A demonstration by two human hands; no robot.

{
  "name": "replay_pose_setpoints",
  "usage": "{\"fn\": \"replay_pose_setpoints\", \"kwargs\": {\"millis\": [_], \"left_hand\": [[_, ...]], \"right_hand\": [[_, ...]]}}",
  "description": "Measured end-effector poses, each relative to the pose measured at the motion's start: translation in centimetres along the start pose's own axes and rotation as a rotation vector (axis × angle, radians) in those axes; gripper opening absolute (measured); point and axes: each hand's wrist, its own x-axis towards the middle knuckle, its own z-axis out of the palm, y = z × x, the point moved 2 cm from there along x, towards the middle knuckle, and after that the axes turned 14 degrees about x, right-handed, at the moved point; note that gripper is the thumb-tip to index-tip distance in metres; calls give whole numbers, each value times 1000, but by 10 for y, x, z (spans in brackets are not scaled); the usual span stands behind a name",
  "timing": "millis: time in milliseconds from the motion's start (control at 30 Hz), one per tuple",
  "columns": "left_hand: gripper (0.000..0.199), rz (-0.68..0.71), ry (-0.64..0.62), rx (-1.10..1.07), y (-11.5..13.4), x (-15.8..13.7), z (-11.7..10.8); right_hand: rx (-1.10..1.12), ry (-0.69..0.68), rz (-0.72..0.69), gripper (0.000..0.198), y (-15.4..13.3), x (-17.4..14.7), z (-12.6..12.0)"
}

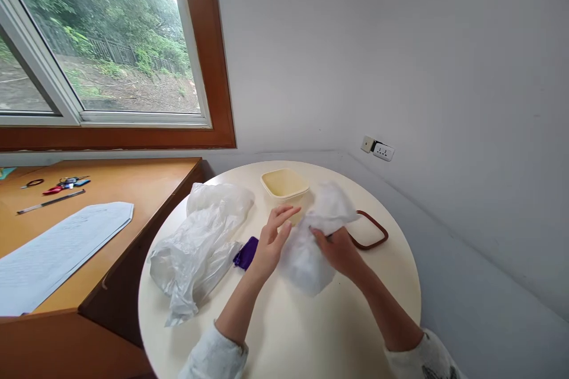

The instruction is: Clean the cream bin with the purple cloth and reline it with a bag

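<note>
My right hand [336, 250] pinches a soft white translucent bag [309, 260] near its gathered middle. The upper part of that bag [332, 207] puffs out above the fingers, and the rest hangs toward the tabletop. Just left of it, my left hand [271, 240] is held with fingers apart and nothing in them. Behind the hands stands a cream plastic tub [284, 183] without a lid, partly covered by my left fingers. A small purple cloth item [246, 253] lies beside my left wrist. Right of the white bag rests a brown rounded frame [376, 223], partly hidden.
A crumpled clear plastic bag [200, 249] covers the left side of the round table [311, 331]. The neighbouring wooden desk [146, 180] holds papers [66, 249], a pen [51, 202] and keys [69, 182]. A wall with a socket [383, 151] borders the table's right.
</note>
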Motion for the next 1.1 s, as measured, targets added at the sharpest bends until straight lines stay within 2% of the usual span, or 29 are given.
{"fn": "replay_pose_setpoints", "kwargs": {"millis": [167,267,433,600,700,933,1100], "left_hand": [[32,-199,162,88,-32,-8,-1],[31,-307,138,142,-48,-14,8],[27,-298,61,249,-59,-21,26],[28,-267,-63,351,-63,-28,36],[28,-262,-83,360,-68,-30,38],[24,-255,-73,371,-72,-29,37],[10,-236,-41,395,-71,-29,37]], "right_hand": [[111,328,-26,27,-6,41,-49],[146,462,-63,29,-9,76,-78],[177,575,-90,27,15,142,-106],[199,641,-23,30,50,195,-107],[184,696,-3,37,62,215,-103],[184,701,-32,36,75,240,-92],[201,673,-77,37,82,252,-88]]}}
